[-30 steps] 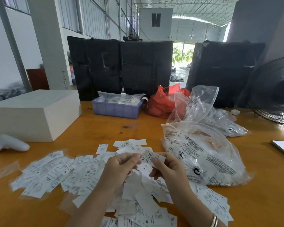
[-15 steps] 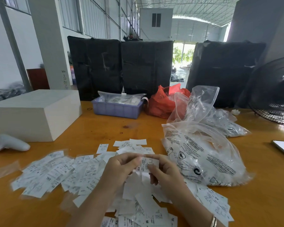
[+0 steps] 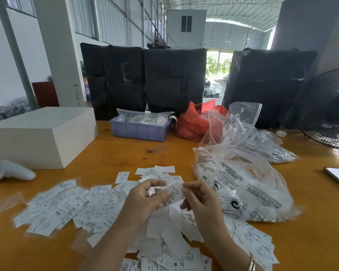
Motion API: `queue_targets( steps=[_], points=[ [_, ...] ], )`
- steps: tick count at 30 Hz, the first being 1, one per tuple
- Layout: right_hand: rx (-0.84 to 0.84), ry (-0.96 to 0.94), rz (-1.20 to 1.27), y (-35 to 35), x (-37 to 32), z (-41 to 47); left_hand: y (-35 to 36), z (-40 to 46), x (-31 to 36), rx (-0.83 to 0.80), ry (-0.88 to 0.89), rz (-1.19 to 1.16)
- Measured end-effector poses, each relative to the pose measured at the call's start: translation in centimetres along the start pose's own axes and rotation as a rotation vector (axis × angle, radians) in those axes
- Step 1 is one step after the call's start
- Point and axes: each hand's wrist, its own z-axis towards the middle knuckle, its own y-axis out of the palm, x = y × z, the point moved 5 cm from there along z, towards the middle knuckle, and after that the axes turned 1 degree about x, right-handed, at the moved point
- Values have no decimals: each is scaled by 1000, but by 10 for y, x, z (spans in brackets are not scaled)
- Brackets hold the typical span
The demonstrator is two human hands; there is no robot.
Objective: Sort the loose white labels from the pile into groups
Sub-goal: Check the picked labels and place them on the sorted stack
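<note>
Labels (image 3: 67, 208) lie heaped on our tabletop (image 3: 110, 153); our left hand (image 3: 143, 200) and right hand (image 3: 202, 202) pinch one label (image 3: 175, 193) between them, fingers curled.

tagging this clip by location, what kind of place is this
Probably a warehouse or a garment packing shed. A high metal truss roof spans a wide hall, big black-wrapped bales stand behind the wooden table, and size labels lie loose on it beside clear plastic bags.
</note>
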Motion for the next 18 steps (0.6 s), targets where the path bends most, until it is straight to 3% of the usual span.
queue_targets(
  steps=[8,18],
  points=[
    [35,11,-54,-2,-2,1,-2,1,3,-83,-7,96],
    [-241,2,-139,19,-2,-6,-2,-1,2,-30,28,97]
  ],
)
